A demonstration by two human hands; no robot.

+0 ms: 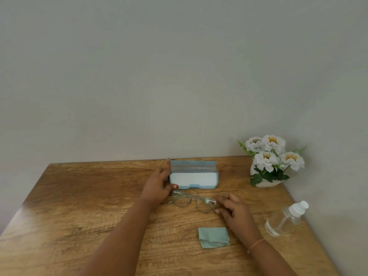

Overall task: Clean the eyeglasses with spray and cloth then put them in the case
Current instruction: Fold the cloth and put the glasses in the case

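A light blue glasses case (193, 177) stands open near the table's far edge, its lid raised. My left hand (159, 185) holds the case at its left end, fingers up along the lid and thumb at the front corner. Clear-framed eyeglasses (194, 200) lie on the table just in front of the case. My right hand (237, 211) pinches the right end of the frame. A folded pale green cloth (214, 237) lies nearer to me, below the glasses. A clear spray bottle (286, 218) with a white cap lies on its side at the right.
The wooden table (79, 206) meets a plain wall at the back and on the right. A white pot of white flowers (268, 162) stands in the far right corner. The table's left edge slants away at the left.
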